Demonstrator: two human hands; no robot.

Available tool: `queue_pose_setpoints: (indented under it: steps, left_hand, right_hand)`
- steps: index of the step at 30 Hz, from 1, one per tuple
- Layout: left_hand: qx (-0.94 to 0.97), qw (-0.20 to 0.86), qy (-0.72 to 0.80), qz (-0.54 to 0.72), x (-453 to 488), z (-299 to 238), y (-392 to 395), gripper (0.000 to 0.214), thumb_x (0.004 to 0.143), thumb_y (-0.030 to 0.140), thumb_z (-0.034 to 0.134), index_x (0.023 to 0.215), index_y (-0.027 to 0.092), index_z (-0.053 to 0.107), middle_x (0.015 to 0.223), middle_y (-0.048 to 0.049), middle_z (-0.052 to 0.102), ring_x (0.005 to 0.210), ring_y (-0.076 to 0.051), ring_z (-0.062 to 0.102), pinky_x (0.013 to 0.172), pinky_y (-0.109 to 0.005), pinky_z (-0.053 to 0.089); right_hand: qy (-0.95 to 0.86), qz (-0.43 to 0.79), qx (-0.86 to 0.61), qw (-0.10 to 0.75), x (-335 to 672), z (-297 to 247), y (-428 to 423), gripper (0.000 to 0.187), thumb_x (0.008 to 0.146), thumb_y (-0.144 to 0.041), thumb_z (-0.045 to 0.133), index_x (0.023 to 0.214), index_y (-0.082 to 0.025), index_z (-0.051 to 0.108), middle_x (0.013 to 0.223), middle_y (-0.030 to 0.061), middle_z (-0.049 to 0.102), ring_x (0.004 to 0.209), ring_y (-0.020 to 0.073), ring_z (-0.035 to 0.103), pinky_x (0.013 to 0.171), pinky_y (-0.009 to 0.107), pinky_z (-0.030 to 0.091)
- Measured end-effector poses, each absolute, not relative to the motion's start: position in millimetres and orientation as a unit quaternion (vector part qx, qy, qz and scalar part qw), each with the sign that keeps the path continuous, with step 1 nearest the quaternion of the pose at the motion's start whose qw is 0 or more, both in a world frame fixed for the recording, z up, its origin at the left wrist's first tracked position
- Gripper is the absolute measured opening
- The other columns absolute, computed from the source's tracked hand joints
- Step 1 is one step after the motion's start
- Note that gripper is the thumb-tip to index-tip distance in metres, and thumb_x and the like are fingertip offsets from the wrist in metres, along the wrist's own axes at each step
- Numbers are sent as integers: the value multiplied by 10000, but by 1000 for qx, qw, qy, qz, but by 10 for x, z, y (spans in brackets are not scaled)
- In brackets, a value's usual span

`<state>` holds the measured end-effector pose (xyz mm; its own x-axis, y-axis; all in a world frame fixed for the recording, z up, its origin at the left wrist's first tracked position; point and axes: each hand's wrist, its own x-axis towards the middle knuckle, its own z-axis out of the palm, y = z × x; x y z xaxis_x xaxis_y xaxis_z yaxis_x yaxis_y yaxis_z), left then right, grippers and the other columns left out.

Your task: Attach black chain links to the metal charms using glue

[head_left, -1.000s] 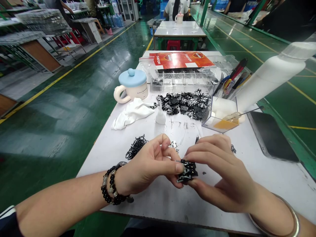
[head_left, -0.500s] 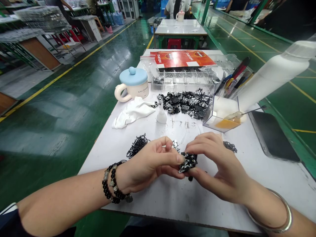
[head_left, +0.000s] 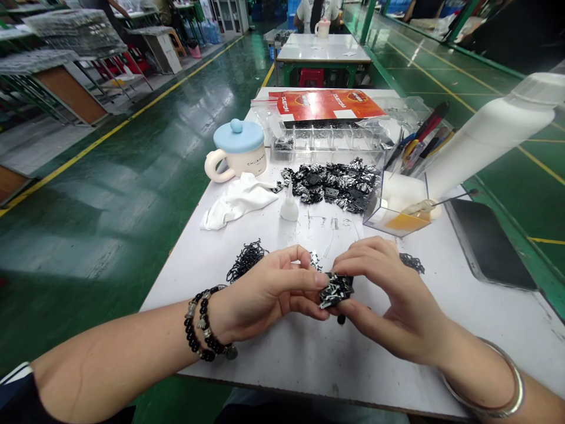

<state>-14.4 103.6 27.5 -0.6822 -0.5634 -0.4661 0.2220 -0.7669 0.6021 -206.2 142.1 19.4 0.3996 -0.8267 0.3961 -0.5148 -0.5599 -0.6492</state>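
Between my two hands, above the near part of the white table (head_left: 282,359), is a small black part with silvery metal pieces (head_left: 336,291). My left hand (head_left: 278,285) pinches its left side, the thumb lying on top. On the right side, my right hand (head_left: 388,300) grips it between thumb and fingers. Just beyond my left hand lies a pile of small black hook-like pieces (head_left: 246,260). Small silver pieces (head_left: 315,260) show in the gap between the hands. Behind my right hand is another small heap of dark pieces (head_left: 412,263).
Farther back lies a large pile of black-and-silver parts (head_left: 331,184). A lidded mug (head_left: 241,152), a white cloth (head_left: 241,200) and a small squeeze bottle (head_left: 289,209) stand left of it. On the right are a pen holder (head_left: 397,221), a white bottle (head_left: 494,132) and a phone (head_left: 489,244).
My left thumb has shifted slightly on the black part, its tip drawn back a little toward the left. Both hands still hold the part in nearly the same place.
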Motion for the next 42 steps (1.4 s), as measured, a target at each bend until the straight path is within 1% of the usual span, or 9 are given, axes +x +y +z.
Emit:
queue_pose_setpoints:
  steps: [5, 13, 20, 26, 31, 37, 39, 42]
  left_hand:
    - [317, 222, -270, -882, -131, 248, 1023, 348, 705, 99, 727, 774, 182, 396, 611, 34, 641, 482, -99, 644, 493, -164, 527]
    - [328, 241, -279, -870, -141, 228, 1041, 421, 674, 120, 757, 794, 199, 361, 605, 45, 644, 451, -105, 636, 471, -165, 509]
    - [333, 240, -274, -870, -159, 264, 1043, 352, 702, 118, 730, 787, 187, 395, 574, 30, 636, 499, -96, 644, 473, -129, 493]
    - [339, 228, -265, -873, -147, 241, 1035, 287, 735, 129, 709, 821, 180, 440, 598, 0, 649, 547, -108, 645, 514, -172, 535]
    - [331, 225, -256, -880, -137, 237, 1021, 268, 737, 135, 710, 845, 173, 468, 626, -3, 643, 569, -110, 644, 549, -195, 552]
    - [298, 206, -246, -899, -121, 208, 993, 244, 726, 75, 682, 836, 158, 480, 682, -23, 661, 647, -146, 690, 559, -180, 548]
    - [282, 194, -240, -908, -120, 191, 984, 249, 725, 73, 680, 837, 161, 475, 693, -22, 668, 636, -142, 694, 558, -168, 543]
    - [268, 182, -231, -918, -120, 164, 978, 286, 695, 82, 707, 836, 163, 472, 682, 4, 647, 560, -113, 670, 549, -162, 531]
  right_hand:
    - [416, -355, -812, 205, -2039, 220, 1454, 145, 829, -241, 597, 964, -222, 551, 878, 34, 640, 856, 204, 525, 796, 407, 361]
    - [416, -367, -808, 198, -2039, 190, 1453, 145, 833, -265, 593, 963, -212, 559, 877, 35, 643, 855, 203, 526, 798, 405, 359]
    - [416, -376, -802, 206, -2044, 170, 1443, 160, 831, -243, 601, 980, -203, 558, 889, 33, 633, 865, 194, 513, 804, 398, 359]
    - [417, -375, -800, 212, -2053, 168, 1434, 157, 826, -231, 607, 973, -196, 562, 885, 35, 627, 867, 192, 510, 808, 398, 356]
    - [425, -373, -798, 207, -2051, 168, 1434, 161, 823, -232, 608, 975, -201, 565, 889, 35, 627, 873, 197, 514, 803, 399, 354]
    - [426, -381, -797, 195, -2048, 175, 1438, 146, 814, -233, 610, 948, -192, 569, 877, 28, 622, 870, 190, 508, 799, 397, 352]
    - [422, -381, -798, 200, -2050, 190, 1443, 135, 815, -229, 605, 940, -191, 572, 869, 26, 622, 859, 186, 507, 799, 396, 353]
    - [411, -382, -801, 208, -2051, 219, 1449, 116, 821, -227, 597, 929, -196, 572, 852, 22, 624, 840, 183, 506, 794, 393, 352]
